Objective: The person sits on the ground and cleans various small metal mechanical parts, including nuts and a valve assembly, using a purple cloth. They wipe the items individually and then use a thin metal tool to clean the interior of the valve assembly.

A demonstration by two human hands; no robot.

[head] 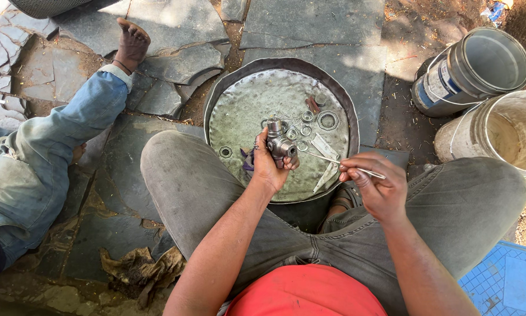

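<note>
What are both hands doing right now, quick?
Left hand: closed around a small metal part.
Right hand: closed, pinching a thin metal rod aimed at that part.

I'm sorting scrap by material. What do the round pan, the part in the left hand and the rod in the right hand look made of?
Round pan: likely sheet metal, dull grey, dented and stained. Part in the left hand: looks like cast or machined steel, silvery with a greasy sheen. Rod in the right hand: thin, bright metal, probably steel wire; too small to be sure.
</note>
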